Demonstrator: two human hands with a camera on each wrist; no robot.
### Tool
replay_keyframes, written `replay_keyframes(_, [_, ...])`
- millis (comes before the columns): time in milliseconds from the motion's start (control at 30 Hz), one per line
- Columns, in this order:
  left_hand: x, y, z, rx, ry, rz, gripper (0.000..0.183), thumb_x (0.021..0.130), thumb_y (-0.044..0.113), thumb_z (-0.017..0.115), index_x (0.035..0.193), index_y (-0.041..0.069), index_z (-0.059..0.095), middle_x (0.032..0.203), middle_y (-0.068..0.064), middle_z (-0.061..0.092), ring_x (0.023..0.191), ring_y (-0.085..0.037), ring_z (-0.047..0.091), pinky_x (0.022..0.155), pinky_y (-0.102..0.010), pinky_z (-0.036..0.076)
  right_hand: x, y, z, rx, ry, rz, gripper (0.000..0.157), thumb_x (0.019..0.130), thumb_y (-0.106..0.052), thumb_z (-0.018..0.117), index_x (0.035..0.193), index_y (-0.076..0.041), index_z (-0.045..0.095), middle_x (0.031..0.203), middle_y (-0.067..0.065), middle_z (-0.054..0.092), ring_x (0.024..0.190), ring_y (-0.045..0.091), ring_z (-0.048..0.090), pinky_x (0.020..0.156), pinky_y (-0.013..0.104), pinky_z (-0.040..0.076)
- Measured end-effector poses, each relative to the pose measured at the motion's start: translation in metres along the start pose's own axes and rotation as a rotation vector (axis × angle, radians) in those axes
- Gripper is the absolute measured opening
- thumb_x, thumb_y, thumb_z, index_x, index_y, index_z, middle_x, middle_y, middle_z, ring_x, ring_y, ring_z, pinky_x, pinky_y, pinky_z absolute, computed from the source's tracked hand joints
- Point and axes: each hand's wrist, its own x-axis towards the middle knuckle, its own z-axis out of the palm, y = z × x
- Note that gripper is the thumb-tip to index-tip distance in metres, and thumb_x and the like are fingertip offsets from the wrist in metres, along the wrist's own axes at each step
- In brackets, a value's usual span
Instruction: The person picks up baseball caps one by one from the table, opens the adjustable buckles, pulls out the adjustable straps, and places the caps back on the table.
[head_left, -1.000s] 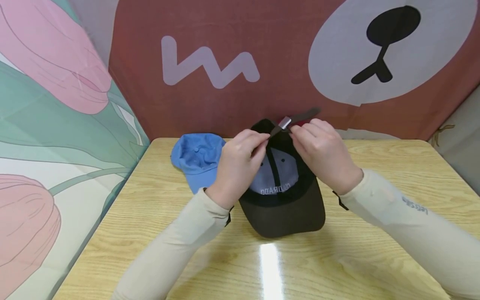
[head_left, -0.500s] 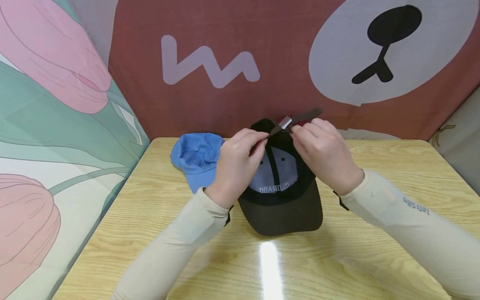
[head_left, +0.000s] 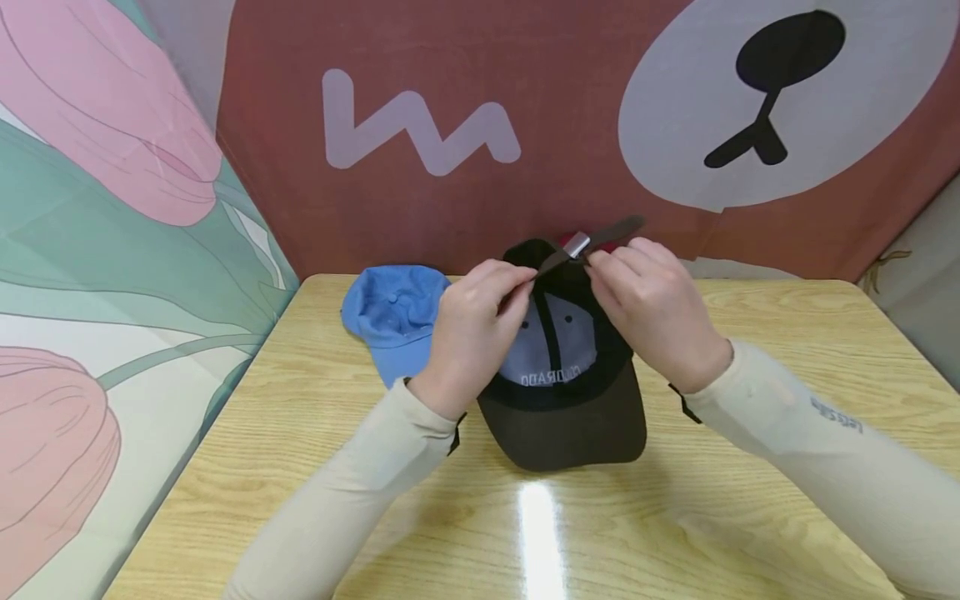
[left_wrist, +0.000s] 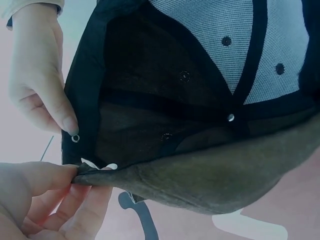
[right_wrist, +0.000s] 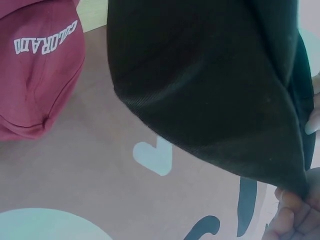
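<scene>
In the head view a dark brown cap (head_left: 566, 437) is held up over the table, its inside facing me and its brim pointing down toward me. Reversed lettering shows through its pale front panel. At the cap's back, a dark strap (head_left: 618, 230) runs through a silver buckle (head_left: 577, 245), with a free tail sticking out to the upper right. My left hand (head_left: 476, 325) pinches the strap on the buckle's left side. Just right of the buckle, my right hand (head_left: 651, 308) pinches the cap's back edge. The right fingertips are partly hidden.
A blue cap (head_left: 393, 304) lies on the wooden table (head_left: 285, 467), left of the brown one. Behind the held cap is a maroon cap (right_wrist: 42, 85) with white lettering, mostly hidden in the head view. A printed cloth (head_left: 420, 217) hangs at the table's far edge.
The buckle and my right hand have shifted slightly to the right. The brown cap's brim has risen a little since a second ago. Both hands keep their grip.
</scene>
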Motion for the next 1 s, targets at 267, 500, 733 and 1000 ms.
replay_keyframes(267, [-0.0009,0.0012,0.0,-0.016,0.004,-0.005,0.011,0.088,0.001,0.069,0.098,-0.002,0.073,0.089,-0.01,0.069,0.076,-0.019,0.063,0.066,-0.027,0.051,0.001,-0.0019,-0.001,0.003,0.006,-0.011,0.02,0.078,0.013,0.072,0.095,0.013,0.063,0.079,0.024,0.062,0.065,0.035,0.052,0.059,0.042,0.046])
replay_keyframes(500, [-0.0009,0.0007,0.0002,-0.009,0.0,-0.007,0.011,0.088,0.003,0.07,0.097,-0.002,0.074,0.088,-0.01,0.069,0.077,-0.019,0.063,0.068,-0.027,0.052,0.0006,-0.0027,-0.0011,-0.002,-0.002,-0.018,0.019,0.077,0.013,0.072,0.094,0.013,0.063,0.079,0.024,0.062,0.064,0.034,0.052,0.059,0.042,0.046])
replay_keyframes(733, [-0.0019,-0.0001,0.0017,0.0,0.007,0.003,0.01,0.088,0.002,0.069,0.096,-0.001,0.074,0.087,-0.009,0.069,0.077,-0.019,0.064,0.069,-0.027,0.052,-0.0004,-0.0007,-0.001,-0.005,0.008,-0.024,0.02,0.076,0.015,0.071,0.093,0.013,0.063,0.077,0.023,0.062,0.062,0.034,0.051,0.057,0.041,0.045])
replay_keyframes(1000, [-0.0024,0.0001,0.0017,-0.004,0.004,-0.009,0.01,0.088,0.001,0.069,0.096,-0.001,0.074,0.087,-0.009,0.069,0.076,-0.018,0.064,0.068,-0.027,0.052,-0.0012,0.0003,-0.0009,0.0,0.015,-0.026,0.019,0.076,0.016,0.071,0.093,0.012,0.063,0.077,0.023,0.061,0.062,0.033,0.051,0.057,0.04,0.044])
